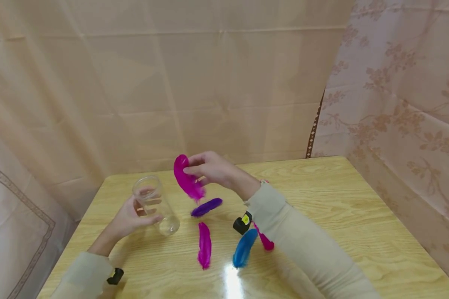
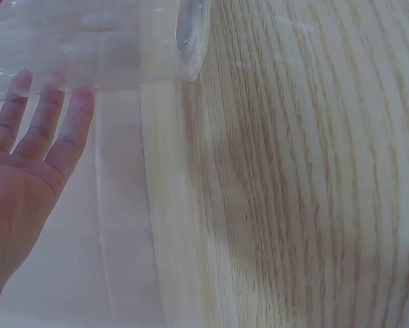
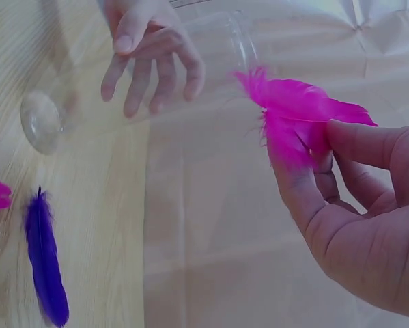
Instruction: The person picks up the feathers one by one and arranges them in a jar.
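My left hand (image 1: 129,218) grips a clear tall cylindrical glass (image 1: 158,207), thumb on one side and fingers round the other. The glass is tilted, its rim up and to the left, its base low over the table. Between thumb and fingers of my right hand (image 1: 214,169) is a bright pink feather (image 1: 185,176), held up to the right of the rim. In the right wrist view this pink feather (image 3: 300,113) overlaps the area beside the mouth of the glass (image 3: 132,75). Below my right hand a purple feather (image 1: 206,207) lies on the table.
A magenta feather (image 1: 204,246) and a blue feather (image 1: 245,248) lie toward the front of the wooden table (image 1: 359,232). A pink-red feather (image 1: 266,241) is partly hidden by the right sleeve (image 1: 303,236). Beige cloth (image 1: 217,83) hangs behind the table.
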`<state>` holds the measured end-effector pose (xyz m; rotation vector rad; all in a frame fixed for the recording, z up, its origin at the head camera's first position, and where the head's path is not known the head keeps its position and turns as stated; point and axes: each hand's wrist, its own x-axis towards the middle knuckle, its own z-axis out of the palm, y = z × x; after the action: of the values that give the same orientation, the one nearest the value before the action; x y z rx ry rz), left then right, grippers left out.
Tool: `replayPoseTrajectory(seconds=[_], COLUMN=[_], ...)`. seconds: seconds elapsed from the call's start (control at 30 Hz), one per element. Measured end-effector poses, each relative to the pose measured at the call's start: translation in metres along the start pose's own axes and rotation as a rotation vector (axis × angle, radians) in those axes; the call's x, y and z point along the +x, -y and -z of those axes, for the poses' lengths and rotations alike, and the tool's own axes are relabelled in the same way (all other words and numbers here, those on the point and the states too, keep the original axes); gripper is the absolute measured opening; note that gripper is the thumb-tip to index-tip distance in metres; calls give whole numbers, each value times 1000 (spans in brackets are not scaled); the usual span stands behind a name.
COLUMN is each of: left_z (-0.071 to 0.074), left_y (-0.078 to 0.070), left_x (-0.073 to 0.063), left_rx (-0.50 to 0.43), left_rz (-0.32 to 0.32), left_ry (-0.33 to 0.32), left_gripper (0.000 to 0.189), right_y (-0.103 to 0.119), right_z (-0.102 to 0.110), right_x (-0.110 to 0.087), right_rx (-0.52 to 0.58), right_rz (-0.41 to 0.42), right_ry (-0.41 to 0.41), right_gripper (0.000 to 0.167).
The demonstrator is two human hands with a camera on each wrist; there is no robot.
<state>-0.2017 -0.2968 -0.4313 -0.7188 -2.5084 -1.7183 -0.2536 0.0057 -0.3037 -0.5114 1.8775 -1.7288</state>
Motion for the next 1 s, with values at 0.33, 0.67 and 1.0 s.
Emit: replayPoseTrajectory(seconds=[0.33,0.67,1.0], left_z=[1,1,2], left_y=[-1,0,1], left_x=[-1,-1,-2], left_rx=[-19,12,27], left_rz=[24,26,33], left_ry=[2,-5,-11], left_gripper=[77,79,78], right_y=[8,18,24], right_z=[-15,-30,-44], right_x=[6,12,19], right_rx=[78,181,199], right_rz=[19,81,127], right_ry=[1,-62,-82], right_gripper=[26,21,23])
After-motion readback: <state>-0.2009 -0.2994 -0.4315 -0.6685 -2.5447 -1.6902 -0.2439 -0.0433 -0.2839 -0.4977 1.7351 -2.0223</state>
